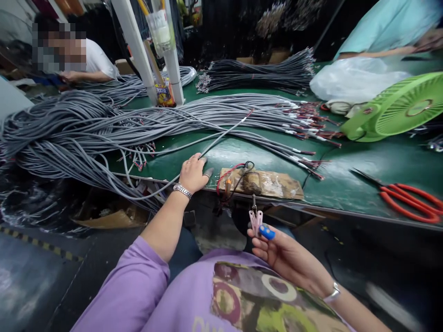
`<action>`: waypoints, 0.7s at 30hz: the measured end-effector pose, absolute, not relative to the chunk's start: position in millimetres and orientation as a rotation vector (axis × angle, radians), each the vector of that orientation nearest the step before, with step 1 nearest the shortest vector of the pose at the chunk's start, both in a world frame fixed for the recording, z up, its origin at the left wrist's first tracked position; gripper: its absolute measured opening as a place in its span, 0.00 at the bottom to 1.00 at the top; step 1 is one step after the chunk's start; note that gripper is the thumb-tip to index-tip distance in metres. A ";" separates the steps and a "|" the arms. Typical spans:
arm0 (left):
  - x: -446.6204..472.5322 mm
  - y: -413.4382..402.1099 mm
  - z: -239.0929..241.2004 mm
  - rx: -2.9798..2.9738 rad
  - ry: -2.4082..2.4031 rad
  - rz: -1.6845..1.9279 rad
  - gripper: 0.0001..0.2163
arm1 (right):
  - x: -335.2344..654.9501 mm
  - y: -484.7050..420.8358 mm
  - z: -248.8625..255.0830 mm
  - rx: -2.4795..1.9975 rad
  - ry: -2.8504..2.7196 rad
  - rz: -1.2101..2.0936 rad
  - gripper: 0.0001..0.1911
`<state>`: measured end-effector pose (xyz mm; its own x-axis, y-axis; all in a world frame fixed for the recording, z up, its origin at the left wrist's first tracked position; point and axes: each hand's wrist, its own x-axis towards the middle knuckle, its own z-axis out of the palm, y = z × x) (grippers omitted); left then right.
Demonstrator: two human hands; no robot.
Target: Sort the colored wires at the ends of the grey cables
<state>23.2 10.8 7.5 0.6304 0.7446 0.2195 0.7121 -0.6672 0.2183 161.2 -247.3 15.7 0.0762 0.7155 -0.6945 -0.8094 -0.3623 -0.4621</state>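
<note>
My left hand (193,173) rests on the near edge of the green table (363,166), its fingers closed on a single grey cable (226,130) that runs up and right from it. A metal watch sits on that wrist. My right hand (284,253) is held low in front of my lap, palm up, pinching small pink snips (256,220) between thumb and fingers; a blue cap (266,232) covers the thumb tip. A big heap of grey cables (69,133) with stripped red and white ends lies across the table beyond my left hand.
A worn cardboard pad (266,183) with red and black wires lies at the table edge. Red-handled scissors (408,199) lie at right, a green fan (398,108) behind them. White posts (173,64) stand mid-table. Two other people sit at the far left and far right.
</note>
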 end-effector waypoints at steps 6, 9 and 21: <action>22.1 11.8 6.2 2.732 1.204 0.448 0.23 | 159.3 -241.8 17.8 -1.138 0.171 1.534 0.24; 21.5 12.5 5.0 2.742 1.190 0.464 0.23 | 158.9 -240.3 17.1 -1.148 0.163 1.519 0.24; 19.6 13.9 4.7 2.730 1.159 0.482 0.22 | 156.3 -232.0 12.2 -1.174 0.141 1.433 0.25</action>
